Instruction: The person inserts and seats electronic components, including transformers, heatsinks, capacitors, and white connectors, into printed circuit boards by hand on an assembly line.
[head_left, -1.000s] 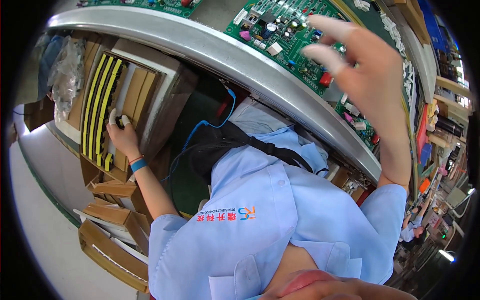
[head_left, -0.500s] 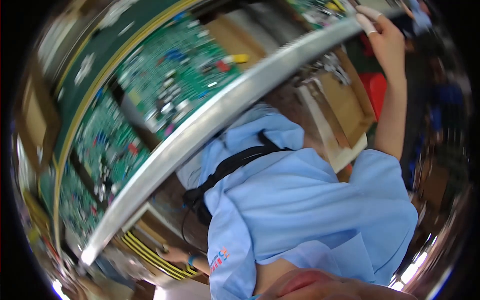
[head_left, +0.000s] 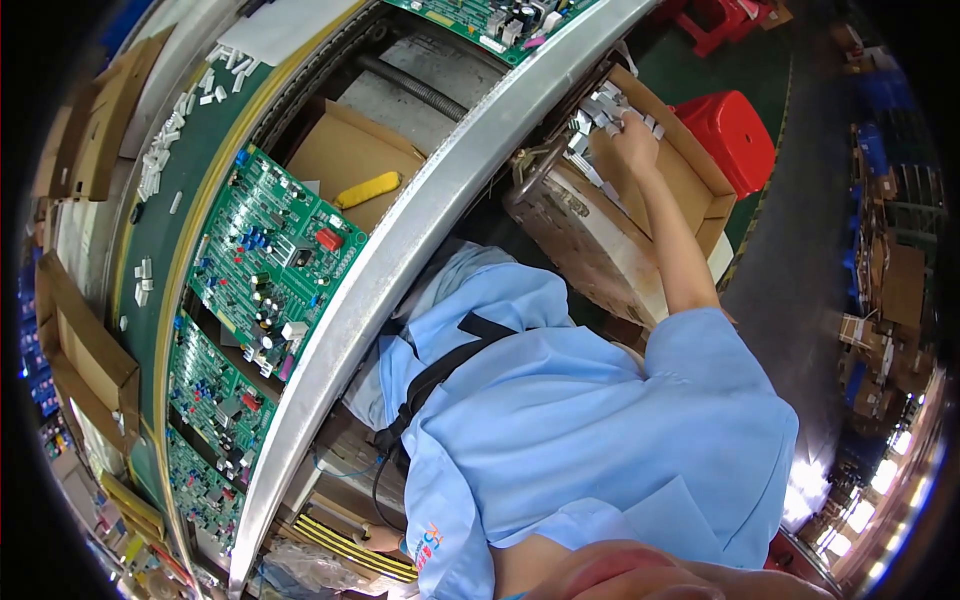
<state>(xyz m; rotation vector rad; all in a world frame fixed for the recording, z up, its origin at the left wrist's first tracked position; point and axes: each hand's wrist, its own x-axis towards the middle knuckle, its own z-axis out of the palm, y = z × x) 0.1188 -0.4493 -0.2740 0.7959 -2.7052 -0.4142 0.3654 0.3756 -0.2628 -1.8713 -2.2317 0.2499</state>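
Open carton (head_left: 690, 170): brown cardboard, seen right of the rail, small grey parts held inside.
Second carton (head_left: 345, 150): brown, placed under the belt.
Flat cartons (head_left: 85, 350): brown, stacked far left.

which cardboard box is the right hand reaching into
The open box beside the red stool, right of the metal rail. The right hand sits on the small grey parts inside it; the other boxes hold no hand.
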